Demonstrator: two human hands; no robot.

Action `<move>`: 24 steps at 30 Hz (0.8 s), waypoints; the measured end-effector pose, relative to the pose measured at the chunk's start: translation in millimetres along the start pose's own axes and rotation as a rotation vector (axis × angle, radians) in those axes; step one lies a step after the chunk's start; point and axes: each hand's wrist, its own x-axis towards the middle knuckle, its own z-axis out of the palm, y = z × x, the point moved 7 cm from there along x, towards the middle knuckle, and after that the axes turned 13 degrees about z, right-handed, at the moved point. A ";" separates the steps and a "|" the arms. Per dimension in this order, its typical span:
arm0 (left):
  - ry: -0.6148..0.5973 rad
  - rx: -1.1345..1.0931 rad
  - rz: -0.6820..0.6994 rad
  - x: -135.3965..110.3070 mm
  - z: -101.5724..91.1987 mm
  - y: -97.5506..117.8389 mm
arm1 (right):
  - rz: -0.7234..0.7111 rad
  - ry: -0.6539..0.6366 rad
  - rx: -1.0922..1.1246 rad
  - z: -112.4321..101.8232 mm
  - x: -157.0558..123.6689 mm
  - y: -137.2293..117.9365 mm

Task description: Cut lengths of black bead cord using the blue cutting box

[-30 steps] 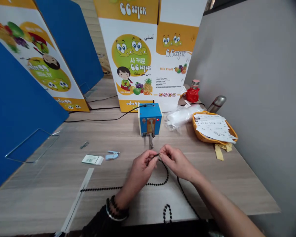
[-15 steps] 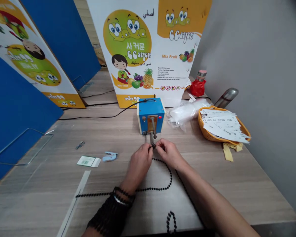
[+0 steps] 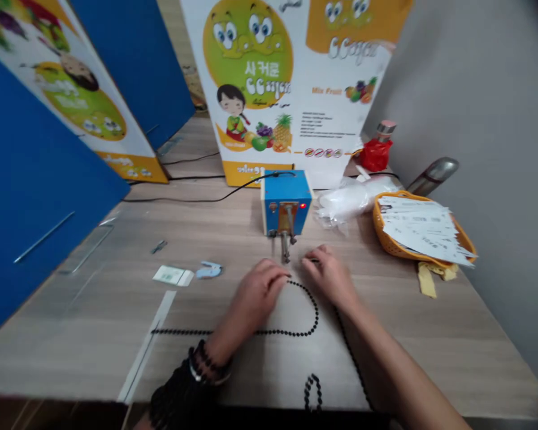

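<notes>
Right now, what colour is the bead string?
Black; the string shows best in head view.

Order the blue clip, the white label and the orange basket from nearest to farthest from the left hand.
1. blue clip, just left of the left hand.
2. white label, further left.
3. orange basket, far right.

Left hand [image 3: 257, 289] and right hand [image 3: 329, 276] now apart, no longer together on the bead string [image 3: 316, 310].
</notes>
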 end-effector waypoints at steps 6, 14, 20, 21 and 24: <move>-0.280 -0.574 -0.063 -71.5 16.3 106.6 | -0.266 -0.293 -0.161 40.7 -68.7 -60.4; -0.014 -0.815 -0.369 -132.4 22.5 89.8 | -0.250 -0.414 -0.355 82.3 -118.0 -65.1; -0.064 -0.953 -0.253 -146.9 23.9 95.7 | -0.348 -0.481 -0.194 89.2 -126.2 -136.0; -0.072 -0.973 -0.223 -147.9 26.4 96.3 | -0.361 -0.511 -0.179 100.1 -128.1 -154.5; -0.062 -0.975 -0.161 -149.8 31.3 94.8 | -0.364 -0.543 -0.166 135.6 -129.3 -196.2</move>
